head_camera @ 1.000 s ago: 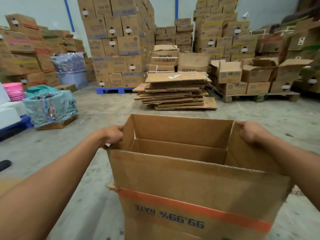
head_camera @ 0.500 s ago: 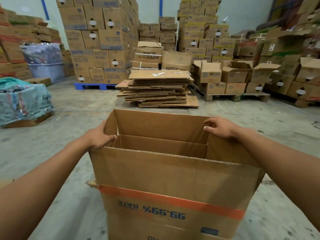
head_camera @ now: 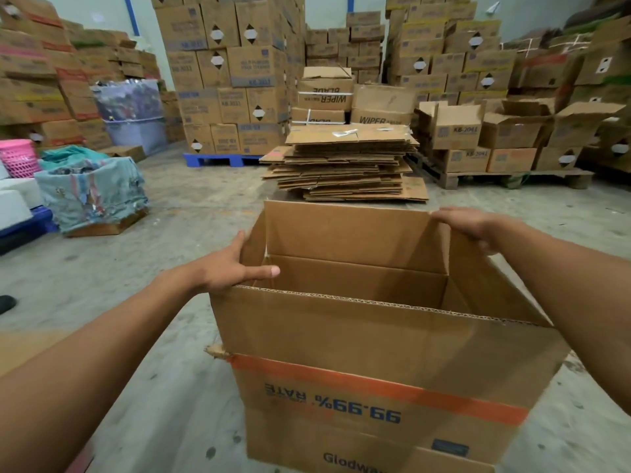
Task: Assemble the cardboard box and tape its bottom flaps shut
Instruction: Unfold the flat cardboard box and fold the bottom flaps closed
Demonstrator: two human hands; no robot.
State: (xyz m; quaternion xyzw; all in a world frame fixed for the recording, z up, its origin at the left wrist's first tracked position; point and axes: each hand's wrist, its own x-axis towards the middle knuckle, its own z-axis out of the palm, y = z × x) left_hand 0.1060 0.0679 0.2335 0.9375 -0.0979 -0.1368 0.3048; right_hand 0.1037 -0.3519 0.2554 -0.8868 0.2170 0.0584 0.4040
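Note:
A brown cardboard box (head_camera: 368,339) stands upside down in front of me, its print inverted and an orange stripe across the near wall. Its four flaps stick up and the inside is open. My left hand (head_camera: 235,268) lies against the left flap, fingers spread, thumb over the flap's edge into the box. My right hand (head_camera: 478,227) rests on the top edge of the right flap at the far right corner, fingers curled over it. No tape is in view.
A stack of flattened cartons (head_camera: 348,165) lies on the concrete floor just beyond the box. Pallets of stacked cartons (head_camera: 232,80) line the back. A cloth-covered bundle (head_camera: 92,192) and a pink basket (head_camera: 17,155) sit at the left.
My left hand has slid forward along the left flap and spread its fingers. My right hand has shifted to the far right corner. The camera view has swung back to the left.

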